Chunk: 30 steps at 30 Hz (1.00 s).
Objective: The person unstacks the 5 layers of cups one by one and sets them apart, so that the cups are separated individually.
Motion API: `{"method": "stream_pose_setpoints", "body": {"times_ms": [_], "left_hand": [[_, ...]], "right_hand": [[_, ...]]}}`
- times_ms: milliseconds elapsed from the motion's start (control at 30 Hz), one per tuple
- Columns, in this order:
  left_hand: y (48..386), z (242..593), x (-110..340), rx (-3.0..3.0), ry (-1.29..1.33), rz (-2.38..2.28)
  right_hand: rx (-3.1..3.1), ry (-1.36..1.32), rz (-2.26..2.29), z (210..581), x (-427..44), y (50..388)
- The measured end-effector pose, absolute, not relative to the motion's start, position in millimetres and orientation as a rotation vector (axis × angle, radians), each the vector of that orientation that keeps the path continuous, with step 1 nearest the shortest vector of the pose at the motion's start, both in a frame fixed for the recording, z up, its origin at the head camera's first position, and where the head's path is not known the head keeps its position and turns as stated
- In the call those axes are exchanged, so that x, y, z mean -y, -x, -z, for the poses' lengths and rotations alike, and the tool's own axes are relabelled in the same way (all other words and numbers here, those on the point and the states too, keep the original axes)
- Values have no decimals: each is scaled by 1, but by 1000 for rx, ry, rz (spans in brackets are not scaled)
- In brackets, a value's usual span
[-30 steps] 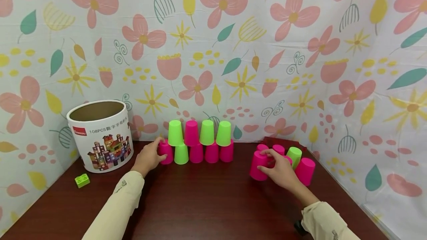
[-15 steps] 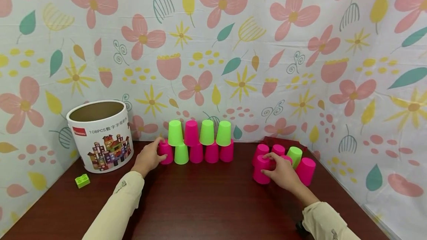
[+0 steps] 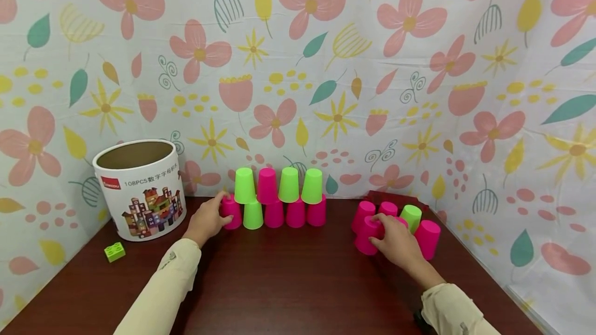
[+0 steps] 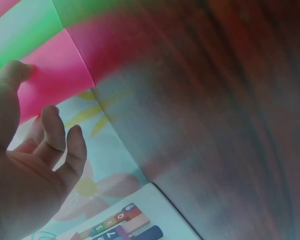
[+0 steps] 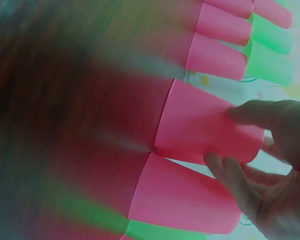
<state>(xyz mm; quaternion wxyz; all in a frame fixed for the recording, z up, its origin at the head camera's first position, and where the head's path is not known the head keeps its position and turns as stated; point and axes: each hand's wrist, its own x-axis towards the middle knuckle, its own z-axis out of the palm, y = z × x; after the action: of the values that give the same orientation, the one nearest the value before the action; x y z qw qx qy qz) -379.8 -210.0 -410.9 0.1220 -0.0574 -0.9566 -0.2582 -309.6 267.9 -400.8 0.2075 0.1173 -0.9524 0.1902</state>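
My left hand (image 3: 206,221) has its thumb and fingers around the leftmost pink cup (image 3: 232,213) of the bottom row; in the left wrist view the thumb touches that pink cup (image 4: 55,75). Five upside-down cups form this row, one of them green (image 3: 253,215). Above stand three green cups, such as the rightmost one (image 3: 312,186), and one pink (image 3: 267,186). At the right, my right hand (image 3: 397,240) grips a pink cup (image 3: 367,237) near its narrow end. The right wrist view shows this cup (image 5: 205,120) beside another pink cup (image 5: 185,195).
Behind and beside my right hand stand several more cups, including a green one (image 3: 412,217) and a pink one (image 3: 427,239). A red object (image 3: 393,197) lies behind them. A white bucket (image 3: 144,190) and a small green block (image 3: 114,252) are at the left.
My right hand and its pink cup have moved slightly right and nearer, beside the other cups, with one pink cup behind now more visible. My left hand stays where it was.
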Motion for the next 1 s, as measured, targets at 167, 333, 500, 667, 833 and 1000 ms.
{"method": "stream_pose_setpoints", "body": {"times_ms": [167, 333, 500, 667, 833, 1000], "left_hand": [[379, 412, 209, 2795, 169, 756], [380, 412, 210, 2788, 174, 749], [381, 413, 211, 2784, 177, 738], [381, 413, 212, 2780, 182, 739], [382, 412, 211, 2776, 179, 746], [382, 413, 211, 2775, 174, 743]], "right_hand": [[2563, -248, -438, 399, -266, 304], [2447, -300, -468, 395, -259, 300], [2437, -416, -582, 393, -250, 301], [2392, -476, -680, 394, -238, 308], [2319, -500, -811, 392, -219, 320], [2321, -528, -913, 388, -198, 330]]}}
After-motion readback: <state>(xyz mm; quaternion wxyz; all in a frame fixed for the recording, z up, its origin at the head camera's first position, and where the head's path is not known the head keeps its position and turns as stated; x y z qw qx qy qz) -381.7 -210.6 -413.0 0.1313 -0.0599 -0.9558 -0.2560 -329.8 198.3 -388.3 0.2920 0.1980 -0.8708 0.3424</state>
